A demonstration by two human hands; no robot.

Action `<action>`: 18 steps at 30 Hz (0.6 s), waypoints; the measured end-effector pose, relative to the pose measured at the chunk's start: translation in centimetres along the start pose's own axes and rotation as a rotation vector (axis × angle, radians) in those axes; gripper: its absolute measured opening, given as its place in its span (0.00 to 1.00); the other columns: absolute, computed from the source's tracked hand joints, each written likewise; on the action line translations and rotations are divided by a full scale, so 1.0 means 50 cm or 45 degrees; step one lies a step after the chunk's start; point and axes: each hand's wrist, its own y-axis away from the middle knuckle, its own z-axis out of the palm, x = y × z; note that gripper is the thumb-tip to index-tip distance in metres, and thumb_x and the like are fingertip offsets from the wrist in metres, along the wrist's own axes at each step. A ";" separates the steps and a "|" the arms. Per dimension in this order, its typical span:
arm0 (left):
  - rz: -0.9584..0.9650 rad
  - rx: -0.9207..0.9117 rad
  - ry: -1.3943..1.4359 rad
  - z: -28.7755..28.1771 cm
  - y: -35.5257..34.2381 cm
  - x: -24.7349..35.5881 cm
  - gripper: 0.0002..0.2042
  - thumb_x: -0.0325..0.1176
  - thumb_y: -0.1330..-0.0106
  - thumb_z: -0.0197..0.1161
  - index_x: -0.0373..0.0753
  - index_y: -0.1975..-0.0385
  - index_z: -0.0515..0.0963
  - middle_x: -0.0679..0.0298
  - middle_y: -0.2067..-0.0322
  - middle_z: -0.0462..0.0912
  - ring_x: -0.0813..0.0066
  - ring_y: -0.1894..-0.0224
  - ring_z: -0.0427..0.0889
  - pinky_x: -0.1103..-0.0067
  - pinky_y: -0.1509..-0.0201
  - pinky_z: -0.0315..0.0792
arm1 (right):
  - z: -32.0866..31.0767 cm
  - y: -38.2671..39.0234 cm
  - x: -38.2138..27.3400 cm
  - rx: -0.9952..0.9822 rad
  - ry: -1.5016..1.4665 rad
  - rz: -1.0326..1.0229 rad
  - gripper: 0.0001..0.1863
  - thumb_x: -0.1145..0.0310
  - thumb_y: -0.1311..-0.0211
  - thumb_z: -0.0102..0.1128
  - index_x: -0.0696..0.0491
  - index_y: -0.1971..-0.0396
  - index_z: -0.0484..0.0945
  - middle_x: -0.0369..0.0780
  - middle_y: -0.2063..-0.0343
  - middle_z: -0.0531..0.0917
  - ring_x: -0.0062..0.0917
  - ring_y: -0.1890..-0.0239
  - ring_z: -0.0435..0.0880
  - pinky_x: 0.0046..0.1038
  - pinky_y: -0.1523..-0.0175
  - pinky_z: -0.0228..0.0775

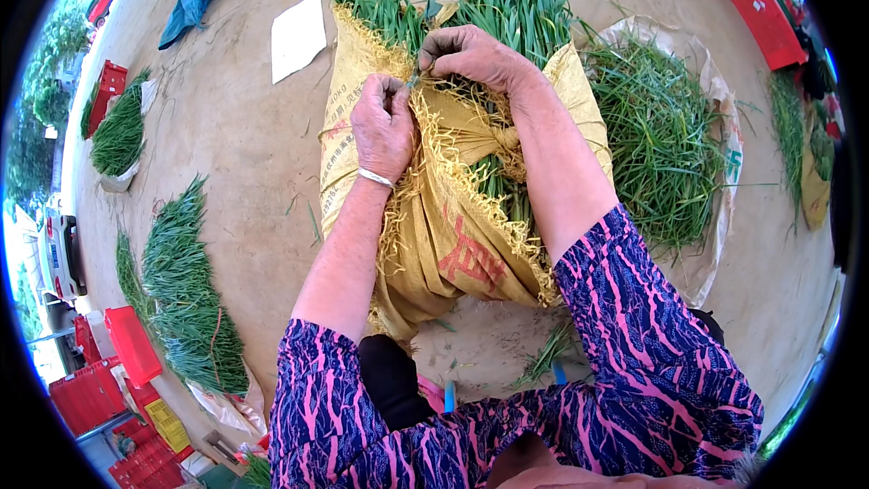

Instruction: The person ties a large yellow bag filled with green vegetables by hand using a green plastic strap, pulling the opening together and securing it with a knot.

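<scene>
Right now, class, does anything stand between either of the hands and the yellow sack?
Nothing visible does: the left hand and right hand are both right at the upper part of the yellow sack.

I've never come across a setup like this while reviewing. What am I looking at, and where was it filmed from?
There's no machine: these are a person's own bare hands, seen from a wide fisheye camera on their head, looking down, so edges bend. Picture left is their left.

In front is a yellow sack wrapped around green leafy stalks. The left hand and right hand meet above its frayed edge, fingertips pinched; whatever is between them is too small to make out.

On the floor around lie a loose green heap at right and a long green bundle at left.
</scene>
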 end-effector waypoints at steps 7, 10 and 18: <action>0.007 0.005 -0.066 -0.002 0.003 0.012 0.05 0.22 0.39 0.61 0.35 0.69 0.71 0.58 0.77 0.77 0.70 0.77 0.75 0.75 0.70 0.71 | 0.020 0.003 -0.023 0.095 0.135 0.040 0.09 0.67 0.47 0.62 0.57 0.70 0.84 0.33 0.75 0.83 0.16 0.69 0.77 0.20 0.59 0.70; 0.037 -0.006 -0.174 -0.004 0.005 0.014 0.05 0.22 0.40 0.60 0.35 0.70 0.71 0.57 0.78 0.76 0.67 0.78 0.75 0.74 0.70 0.71 | 0.029 0.007 -0.033 0.121 0.305 0.135 0.11 0.65 0.49 0.66 0.59 0.73 0.84 0.31 0.79 0.81 0.13 0.75 0.75 0.20 0.65 0.69; 0.134 0.019 -0.204 0.003 0.006 0.022 0.06 0.21 0.43 0.61 0.37 0.71 0.70 0.56 0.78 0.74 0.59 0.77 0.75 0.69 0.71 0.69 | 0.028 0.006 -0.029 0.149 0.410 0.162 0.12 0.65 0.53 0.66 0.59 0.74 0.83 0.29 0.80 0.78 0.12 0.75 0.71 0.21 0.68 0.65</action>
